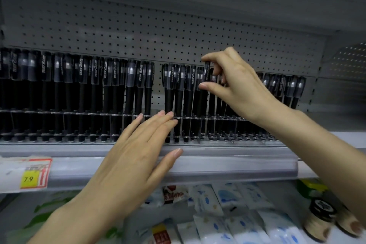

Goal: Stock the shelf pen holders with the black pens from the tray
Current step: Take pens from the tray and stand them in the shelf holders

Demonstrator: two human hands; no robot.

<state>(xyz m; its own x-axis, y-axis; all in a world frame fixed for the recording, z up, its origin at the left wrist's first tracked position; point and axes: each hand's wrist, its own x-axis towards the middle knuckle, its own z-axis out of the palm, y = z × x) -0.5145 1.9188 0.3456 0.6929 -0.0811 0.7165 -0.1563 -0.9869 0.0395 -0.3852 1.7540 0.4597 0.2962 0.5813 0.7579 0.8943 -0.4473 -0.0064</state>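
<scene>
Blue-white packets [227, 204] lie nearest, on the lower shelf; price tag [33, 174] on the shelf edge at left; my left hand [136, 154] is flat, fingers straight & close together, tips against the clear pen holders [217, 119]; my right hand [233, 83] pinches the cap of one black pen [207, 69] betw. thumb & index, pen upright mid-right in the row, lower end hidden; other pens [83, 85] stand either side; pegboard [178, 31] behind.

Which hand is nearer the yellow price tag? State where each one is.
Left. The left hand rests at the shelf front, right of the yellow price tag; the right hand is higher and much farther right, pinching a black pen.
</scene>
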